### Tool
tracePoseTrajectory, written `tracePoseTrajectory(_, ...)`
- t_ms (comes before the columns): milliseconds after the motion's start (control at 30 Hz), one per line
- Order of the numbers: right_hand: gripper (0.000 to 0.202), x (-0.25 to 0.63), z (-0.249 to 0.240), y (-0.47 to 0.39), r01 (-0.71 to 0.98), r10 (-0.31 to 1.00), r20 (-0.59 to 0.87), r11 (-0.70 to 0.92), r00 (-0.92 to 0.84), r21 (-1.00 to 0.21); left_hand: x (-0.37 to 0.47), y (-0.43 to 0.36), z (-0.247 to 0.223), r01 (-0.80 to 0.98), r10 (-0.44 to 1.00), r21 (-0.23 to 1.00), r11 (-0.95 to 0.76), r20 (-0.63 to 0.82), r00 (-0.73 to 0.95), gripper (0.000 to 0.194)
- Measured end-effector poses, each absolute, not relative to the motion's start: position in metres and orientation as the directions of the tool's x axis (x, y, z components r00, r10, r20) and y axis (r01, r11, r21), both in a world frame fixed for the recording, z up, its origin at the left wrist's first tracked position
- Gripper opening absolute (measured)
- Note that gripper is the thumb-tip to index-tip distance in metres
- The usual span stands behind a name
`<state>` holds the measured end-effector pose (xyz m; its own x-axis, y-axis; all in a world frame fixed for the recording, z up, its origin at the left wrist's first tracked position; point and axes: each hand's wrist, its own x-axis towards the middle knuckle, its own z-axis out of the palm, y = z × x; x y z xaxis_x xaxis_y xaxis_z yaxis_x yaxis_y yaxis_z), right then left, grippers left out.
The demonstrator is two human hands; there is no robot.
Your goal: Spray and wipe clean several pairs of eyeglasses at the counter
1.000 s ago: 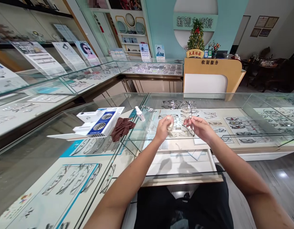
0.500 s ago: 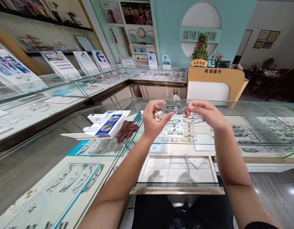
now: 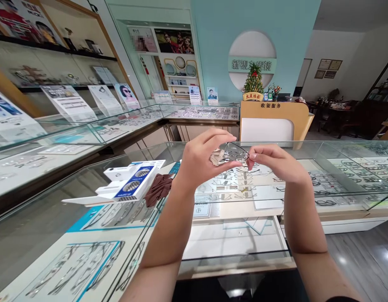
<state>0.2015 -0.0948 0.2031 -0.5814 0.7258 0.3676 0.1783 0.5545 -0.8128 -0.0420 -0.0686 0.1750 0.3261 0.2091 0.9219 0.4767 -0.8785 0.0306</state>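
A pair of thin dark-rimmed glasses (image 3: 240,146) is held up above the glass counter. My right hand (image 3: 277,162) pinches it at its right side between thumb and fingers. My left hand (image 3: 195,161) keeps a crumpled beige cloth (image 3: 216,157) in its palm. Its index finger and thumb reach out around the left part of the glasses; whether they touch the lens I cannot tell. Rows of spectacle frames under the counter glass lie behind the glasses, so its outline partly blends with them.
Left of my forearm, a blue-and-white box (image 3: 132,184) lies opened on the counter beside a crumpled brown cloth (image 3: 158,190). Below my hands a white drawer (image 3: 209,241) is pulled out. Glass display edges run around me, and a wooden cashier desk (image 3: 269,110) stands beyond.
My left hand has come right, toward the glasses, its finger and thumb now around their left part. The glasses look lower and more level. The camera view has shifted.
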Motion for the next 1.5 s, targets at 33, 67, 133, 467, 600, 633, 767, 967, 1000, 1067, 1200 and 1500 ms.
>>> tracePoseTrajectory(33,0.036,0.201,0.203,-0.098,0.192,0.728,0.373,0.564,-0.575,-0.803,-0.042,-0.069,0.175,0.482,0.205,0.026,-0.876,0.924,0.323,0.058)
tracePoseTrajectory(67,0.036,0.201,0.203,-0.101,0.204,0.727,0.388,0.58,-0.566,-0.789,-0.042,-0.07,0.174,0.487,0.196,0.019,-0.873,0.928,0.316,0.057)
tracePoseTrajectory(133,0.034,0.201,0.203,-0.106,0.217,0.715,0.454,0.633,-0.531,-0.743,-0.043,-0.071,0.173,0.493,0.165,0.003,-0.87,0.944,0.286,0.056)
tracePoseTrajectory(467,0.047,0.202,0.191,-0.107,0.262,0.468,0.849,0.875,-0.246,-0.407,-0.053,-0.095,0.172,0.533,0.111,0.138,-0.835,0.99,-0.081,0.051)
tracePoseTrajectory(600,0.041,0.194,0.189,-0.107,0.321,0.467,0.87,0.857,-0.158,-0.402,-0.046,-0.102,0.172,0.491,0.202,0.242,-0.837,0.97,-0.133,0.05)
tracePoseTrajectory(633,0.039,0.193,0.189,-0.107,0.327,0.47,0.871,0.853,-0.145,-0.406,-0.044,-0.103,0.172,0.49,0.218,0.258,-0.833,0.966,-0.139,0.05)
tracePoseTrajectory(767,0.036,0.192,0.189,-0.106,0.318,0.461,0.879,0.857,-0.124,-0.405,-0.043,-0.103,0.174,0.478,0.266,0.305,-0.823,0.952,-0.15,0.053)
tracePoseTrajectory(967,0.038,0.194,0.187,-0.103,0.316,0.443,0.893,0.86,-0.073,-0.401,-0.046,-0.094,0.172,0.367,0.34,0.37,-0.854,0.929,-0.147,0.055)
tracePoseTrajectory(1000,0.037,0.194,0.187,-0.103,0.316,0.444,0.893,0.859,-0.07,-0.402,-0.046,-0.092,0.172,0.363,0.343,0.374,-0.854,0.928,-0.148,0.054)
tracePoseTrajectory(1067,0.036,0.194,0.187,-0.104,0.31,0.449,0.891,0.858,-0.065,-0.41,-0.046,-0.091,0.172,0.363,0.342,0.376,-0.853,0.926,-0.158,0.052)
tracePoseTrajectory(1200,0.041,0.191,0.187,-0.102,0.29,0.458,0.889,0.853,-0.02,-0.434,-0.045,-0.093,0.173,0.408,0.327,0.376,-0.832,0.926,-0.188,0.051)
tracePoseTrajectory(1500,0.043,0.188,0.186,-0.101,0.292,0.45,0.892,0.849,0.037,-0.441,-0.046,-0.088,0.165,0.415,0.339,0.384,-0.825,0.923,-0.18,0.054)
